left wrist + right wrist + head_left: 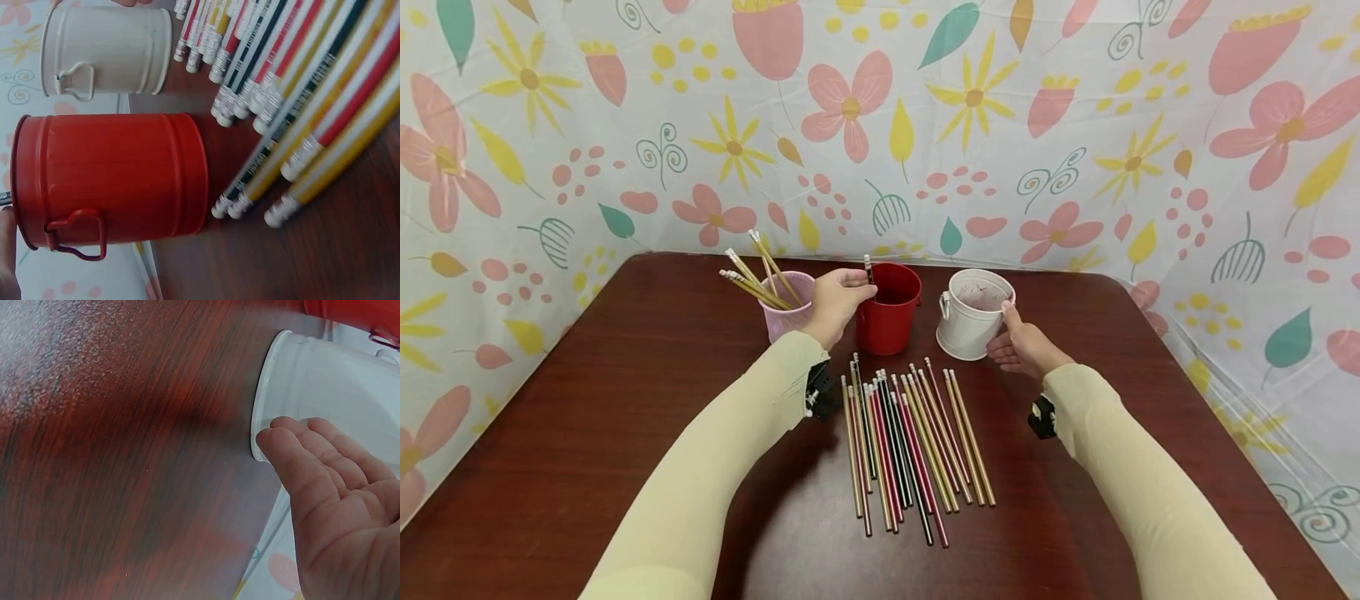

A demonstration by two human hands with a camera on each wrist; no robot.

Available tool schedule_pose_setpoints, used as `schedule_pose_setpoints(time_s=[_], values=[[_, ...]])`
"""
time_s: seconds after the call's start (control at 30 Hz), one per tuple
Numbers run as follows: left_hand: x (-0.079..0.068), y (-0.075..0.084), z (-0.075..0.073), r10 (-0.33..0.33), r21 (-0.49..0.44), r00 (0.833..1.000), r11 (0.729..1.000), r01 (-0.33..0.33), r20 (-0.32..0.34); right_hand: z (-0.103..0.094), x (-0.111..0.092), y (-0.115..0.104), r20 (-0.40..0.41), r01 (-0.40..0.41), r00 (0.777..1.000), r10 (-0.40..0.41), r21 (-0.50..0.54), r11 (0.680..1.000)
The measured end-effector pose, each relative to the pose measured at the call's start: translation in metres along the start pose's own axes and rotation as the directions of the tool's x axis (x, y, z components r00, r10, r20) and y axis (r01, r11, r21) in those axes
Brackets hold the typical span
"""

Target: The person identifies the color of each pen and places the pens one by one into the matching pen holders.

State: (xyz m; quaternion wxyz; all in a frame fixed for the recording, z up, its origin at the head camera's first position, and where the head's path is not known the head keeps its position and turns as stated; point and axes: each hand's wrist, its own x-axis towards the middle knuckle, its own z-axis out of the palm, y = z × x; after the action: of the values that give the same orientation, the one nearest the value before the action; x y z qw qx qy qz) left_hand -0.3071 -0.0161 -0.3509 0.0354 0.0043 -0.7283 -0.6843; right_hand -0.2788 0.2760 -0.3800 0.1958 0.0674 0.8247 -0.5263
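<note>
My left hand (835,304) pinches a black pencil (868,271) between thumb and fingers, eraser end up, at the left rim of the red bucket (891,321). The pencil's lower end is hidden by the hand and bucket. In the left wrist view the red bucket (112,178) fills the left side, and the held pencil (5,198) barely shows at the edge. My right hand (1028,343) is at the right side of the white bucket (966,332), thumb at its rim. The right wrist view shows the hand's (344,500) extended fingers along the bucket wall.
Several gold, red and black pencils (910,450) lie in a loose row on the brown table (625,433), erasers toward the buckets. A pink mesh cup (797,287) with several gold pencils (752,279) leaning in it stands at the left. A flowered cloth (880,125) hangs behind.
</note>
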Motion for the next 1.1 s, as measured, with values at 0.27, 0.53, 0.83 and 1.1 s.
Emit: schedule_pose_setpoints(time_s=[0.27,0.53,0.83,1.1], values=[[-0.002,-0.005,-0.009,-0.001,-0.034,1.0,0.999,0.001,-0.009,-0.002,-0.002,0.001,-0.013,0.007,1.0,-0.007,-0.001,1.0],[-0.013,-0.017,-0.019,-0.18,0.235,0.934,0.966,0.108,0.31,-0.006,0.002,0.005,0.023,0.021,1.0,-0.022,0.032,0.999],[0.013,-0.106,-0.031,-0.411,0.63,0.741,0.776,-0.022,0.532,0.002,-0.002,-0.003,-0.016,-0.007,1.0,0.007,0.003,1.0],[-0.013,-0.102,-0.045,-0.517,0.714,0.701,0.7,0.016,0.492,0.001,0.0,-0.002,-0.021,-0.004,1.0,0.004,-0.006,1.0]])
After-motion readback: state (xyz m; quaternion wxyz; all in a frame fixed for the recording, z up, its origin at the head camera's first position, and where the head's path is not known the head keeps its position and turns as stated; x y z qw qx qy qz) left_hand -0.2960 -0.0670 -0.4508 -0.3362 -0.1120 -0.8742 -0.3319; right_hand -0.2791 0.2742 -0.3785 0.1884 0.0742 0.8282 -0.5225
